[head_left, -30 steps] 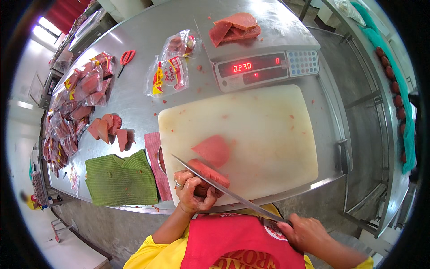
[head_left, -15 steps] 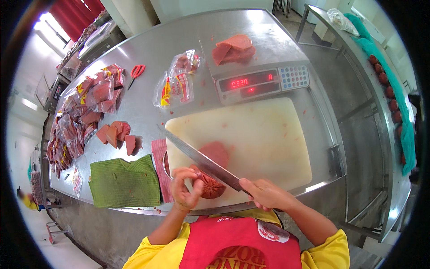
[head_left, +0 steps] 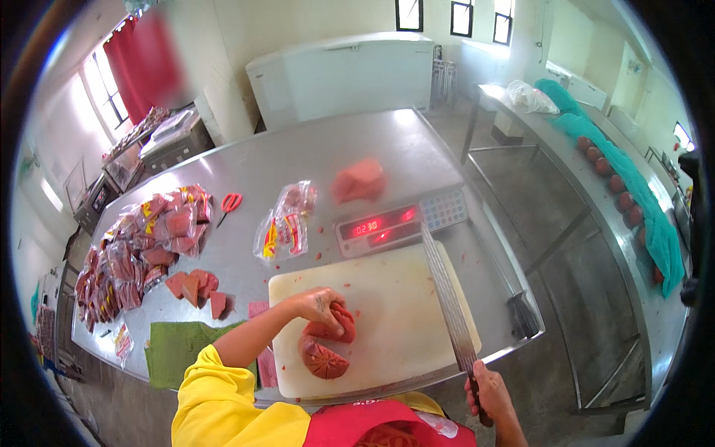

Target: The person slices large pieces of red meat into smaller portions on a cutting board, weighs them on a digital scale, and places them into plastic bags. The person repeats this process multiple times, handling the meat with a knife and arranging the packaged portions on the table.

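Observation:
My left hand [head_left: 322,305] is closed on a pink ham slice [head_left: 342,329], fingers curled over its upper edge, on the white cutting board [head_left: 395,328]. Right below it lies the end piece of the ham [head_left: 324,360], cut face up to the side, its dark pleated casing toward me. In my right hand [head_left: 491,391] I grip the dark handle of a long knife [head_left: 450,305]. Its blade points away from me across the board's right edge, apart from the meat.
Behind the board stands a digital scale [head_left: 380,228] with ham slices [head_left: 360,179] on it. To the left are packed ham [head_left: 138,249], loose wedges [head_left: 195,287], red scissors [head_left: 232,202], plastic packets [head_left: 287,223] and a green cloth [head_left: 179,352]. A side table [head_left: 596,246] stands right.
My right hand has carried the knife away from the ham to the right. My left hand has moved onto the ham slice and grips it. The view has tilted up, showing more room.

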Action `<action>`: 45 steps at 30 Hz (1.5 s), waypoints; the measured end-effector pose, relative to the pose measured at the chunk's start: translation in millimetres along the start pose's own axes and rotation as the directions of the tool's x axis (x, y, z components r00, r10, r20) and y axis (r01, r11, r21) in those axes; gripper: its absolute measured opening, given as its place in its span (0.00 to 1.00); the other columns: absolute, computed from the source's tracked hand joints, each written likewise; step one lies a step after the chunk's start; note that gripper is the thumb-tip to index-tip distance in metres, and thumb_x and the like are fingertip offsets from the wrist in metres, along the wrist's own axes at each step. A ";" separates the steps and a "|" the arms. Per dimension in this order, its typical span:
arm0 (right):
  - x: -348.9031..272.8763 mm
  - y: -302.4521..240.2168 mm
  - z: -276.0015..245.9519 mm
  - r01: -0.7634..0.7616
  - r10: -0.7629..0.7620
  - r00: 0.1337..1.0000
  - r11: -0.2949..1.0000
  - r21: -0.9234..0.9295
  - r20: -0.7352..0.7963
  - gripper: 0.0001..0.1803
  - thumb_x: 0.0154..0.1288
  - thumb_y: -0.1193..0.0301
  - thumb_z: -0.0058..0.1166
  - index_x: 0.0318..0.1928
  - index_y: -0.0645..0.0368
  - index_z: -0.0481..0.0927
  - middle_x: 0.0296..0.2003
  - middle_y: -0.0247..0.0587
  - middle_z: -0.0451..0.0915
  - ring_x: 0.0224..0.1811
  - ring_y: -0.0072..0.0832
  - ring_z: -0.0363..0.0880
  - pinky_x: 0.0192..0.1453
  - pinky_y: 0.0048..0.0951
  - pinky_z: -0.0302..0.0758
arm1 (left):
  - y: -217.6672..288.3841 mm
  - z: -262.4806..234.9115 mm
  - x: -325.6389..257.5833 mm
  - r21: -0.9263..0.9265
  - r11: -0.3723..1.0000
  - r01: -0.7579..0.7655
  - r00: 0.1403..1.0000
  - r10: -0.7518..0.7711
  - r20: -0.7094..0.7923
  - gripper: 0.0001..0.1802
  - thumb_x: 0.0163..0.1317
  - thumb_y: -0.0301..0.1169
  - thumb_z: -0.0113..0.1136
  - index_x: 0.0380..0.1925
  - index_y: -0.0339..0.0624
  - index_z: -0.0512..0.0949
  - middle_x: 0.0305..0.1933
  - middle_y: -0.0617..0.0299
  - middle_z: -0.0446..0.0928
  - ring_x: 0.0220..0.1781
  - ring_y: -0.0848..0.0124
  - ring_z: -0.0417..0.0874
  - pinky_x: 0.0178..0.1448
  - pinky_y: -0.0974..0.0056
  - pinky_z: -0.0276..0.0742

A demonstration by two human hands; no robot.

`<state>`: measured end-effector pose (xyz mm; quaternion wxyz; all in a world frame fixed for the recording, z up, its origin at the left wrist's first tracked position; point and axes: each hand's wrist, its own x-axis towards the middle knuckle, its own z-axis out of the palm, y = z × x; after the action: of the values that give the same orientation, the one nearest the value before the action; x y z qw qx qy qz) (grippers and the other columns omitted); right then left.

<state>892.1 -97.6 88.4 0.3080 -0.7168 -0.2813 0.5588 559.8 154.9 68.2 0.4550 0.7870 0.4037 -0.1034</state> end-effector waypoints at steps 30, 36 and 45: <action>-17.8 -29.0 34.6 0.245 -0.169 0.967 0.820 -0.518 0.190 0.28 0.70 0.47 0.40 0.36 0.61 0.77 0.22 0.49 0.77 0.27 0.40 0.78 0.34 0.37 0.73 | -38.1 98.7 -121.0 -0.246 0.930 -0.273 0.163 -0.207 -0.965 0.15 0.55 0.32 0.65 0.39 0.34 0.77 0.37 0.58 0.78 0.41 0.70 0.78 0.49 0.65 0.73; -30.6 -38.9 40.0 0.269 -0.139 0.961 0.671 -0.691 0.240 0.25 0.68 0.48 0.42 0.37 0.59 0.77 0.29 0.61 0.79 0.36 0.60 0.78 0.39 0.49 0.75 | -23.8 158.8 -111.5 0.045 0.955 -0.292 0.028 0.056 -0.998 0.15 0.47 0.29 0.69 0.33 0.38 0.75 0.34 0.58 0.76 0.37 0.63 0.76 0.46 0.63 0.70; -54.7 -26.9 35.8 0.324 -0.216 0.946 0.626 -0.709 0.242 0.24 0.67 0.49 0.46 0.28 0.59 0.73 0.23 0.56 0.78 0.28 0.59 0.76 0.30 0.51 0.72 | -7.6 150.2 -91.2 0.166 0.931 -0.325 0.131 0.218 -0.967 0.18 0.42 0.27 0.68 0.35 0.40 0.75 0.37 0.54 0.74 0.40 0.61 0.74 0.47 0.60 0.68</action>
<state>843.7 -116.4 136.4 0.0514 -0.6897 -0.6079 0.3901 525.5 -12.6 27.0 0.1377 0.7102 0.4534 0.5207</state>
